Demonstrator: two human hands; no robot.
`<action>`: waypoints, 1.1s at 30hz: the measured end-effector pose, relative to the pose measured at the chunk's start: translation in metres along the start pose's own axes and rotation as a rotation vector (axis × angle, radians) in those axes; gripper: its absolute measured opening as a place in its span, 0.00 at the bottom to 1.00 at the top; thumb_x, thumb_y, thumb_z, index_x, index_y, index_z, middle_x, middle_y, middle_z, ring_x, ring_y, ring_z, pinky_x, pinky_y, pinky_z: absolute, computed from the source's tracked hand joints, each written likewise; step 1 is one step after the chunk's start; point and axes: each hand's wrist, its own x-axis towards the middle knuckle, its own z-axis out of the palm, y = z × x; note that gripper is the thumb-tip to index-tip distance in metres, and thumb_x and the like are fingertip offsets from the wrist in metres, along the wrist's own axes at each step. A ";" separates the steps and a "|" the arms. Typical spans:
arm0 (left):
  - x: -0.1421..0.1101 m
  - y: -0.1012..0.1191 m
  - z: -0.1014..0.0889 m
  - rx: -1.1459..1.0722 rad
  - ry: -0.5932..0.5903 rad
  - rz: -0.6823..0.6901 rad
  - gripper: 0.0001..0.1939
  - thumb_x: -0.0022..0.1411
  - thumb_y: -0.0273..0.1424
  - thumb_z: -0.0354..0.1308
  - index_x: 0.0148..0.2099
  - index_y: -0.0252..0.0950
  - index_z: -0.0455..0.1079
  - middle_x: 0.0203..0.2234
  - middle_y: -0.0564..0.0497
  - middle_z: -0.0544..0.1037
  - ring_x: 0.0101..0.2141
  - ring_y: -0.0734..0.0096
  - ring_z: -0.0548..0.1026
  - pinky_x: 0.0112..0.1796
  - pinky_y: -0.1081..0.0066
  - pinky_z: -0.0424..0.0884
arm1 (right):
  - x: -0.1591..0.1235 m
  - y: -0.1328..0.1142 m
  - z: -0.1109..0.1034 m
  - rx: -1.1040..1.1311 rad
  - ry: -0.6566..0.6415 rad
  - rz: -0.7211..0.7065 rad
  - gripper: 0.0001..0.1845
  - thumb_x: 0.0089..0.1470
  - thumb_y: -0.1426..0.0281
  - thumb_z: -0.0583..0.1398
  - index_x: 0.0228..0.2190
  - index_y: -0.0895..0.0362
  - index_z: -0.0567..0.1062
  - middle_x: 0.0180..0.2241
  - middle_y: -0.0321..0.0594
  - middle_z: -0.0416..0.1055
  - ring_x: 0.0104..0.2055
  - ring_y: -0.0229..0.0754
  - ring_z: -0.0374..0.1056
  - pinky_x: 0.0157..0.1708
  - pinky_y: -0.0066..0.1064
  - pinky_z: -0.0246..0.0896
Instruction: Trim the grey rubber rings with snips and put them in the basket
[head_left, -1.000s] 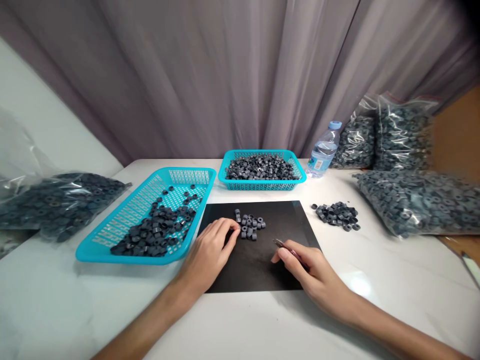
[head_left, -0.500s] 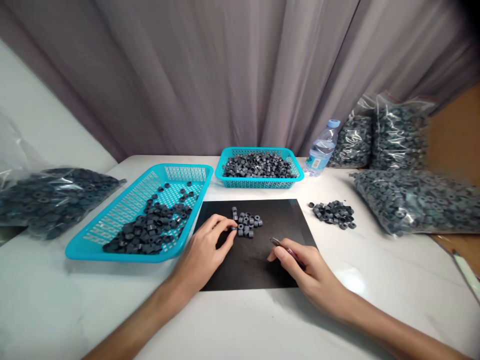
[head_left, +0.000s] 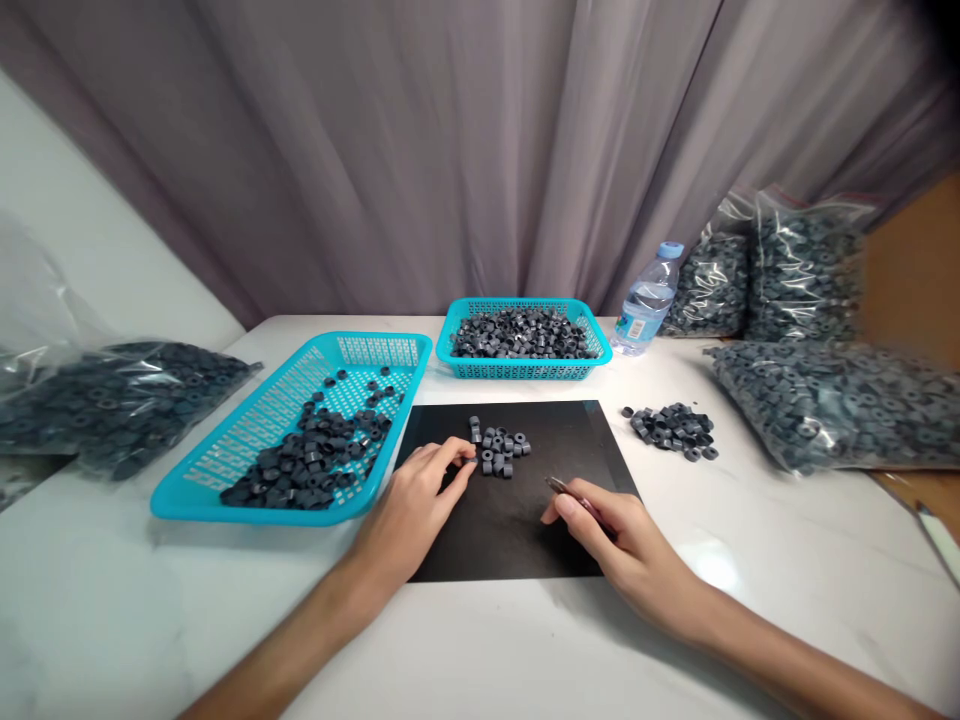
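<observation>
Head view: left hand (head_left: 416,500) at center, fingers pinched on what looks like a gray ring (head_left: 472,460), beside the ring cluster (head_left: 504,452) on black mat (head_left: 510,540). Right hand (head_left: 615,525), center-right, fingers clamped on slim tool (head_left: 558,486).

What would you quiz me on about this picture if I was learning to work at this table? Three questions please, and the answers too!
1. Count: how many turquoise baskets can you see?

2. Pick one: what does the right hand have in its grip?
A. A spoon
B. A slim, pointed tool
C. A bottle

3. Fill the gap: the left hand has its fingertips by the small gray pieces on a ____ mat.

Key:
1. Two.
2. B.
3. Black.
</observation>
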 end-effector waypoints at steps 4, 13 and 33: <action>-0.001 0.002 -0.003 0.037 -0.028 0.038 0.08 0.72 0.28 0.54 0.49 0.42 0.72 0.42 0.52 0.81 0.45 0.62 0.79 0.49 0.60 0.74 | -0.001 0.002 0.000 0.006 0.006 0.004 0.23 0.71 0.55 0.50 0.35 0.56 0.76 0.22 0.30 0.53 0.24 0.35 0.51 0.25 0.30 0.44; -0.007 0.002 -0.007 0.147 -0.084 0.198 0.12 0.75 0.28 0.48 0.54 0.38 0.71 0.47 0.47 0.81 0.47 0.59 0.79 0.52 0.55 0.73 | 0.000 0.001 0.000 -0.008 0.012 0.000 0.23 0.71 0.55 0.50 0.36 0.57 0.76 0.23 0.31 0.56 0.25 0.36 0.52 0.25 0.29 0.47; -0.008 0.008 -0.013 0.260 -0.177 0.330 0.20 0.69 0.16 0.43 0.54 0.36 0.69 0.48 0.44 0.80 0.48 0.54 0.79 0.52 0.51 0.75 | -0.001 -0.001 -0.001 -0.006 0.021 -0.021 0.23 0.71 0.55 0.51 0.35 0.57 0.76 0.23 0.31 0.58 0.24 0.35 0.52 0.25 0.29 0.47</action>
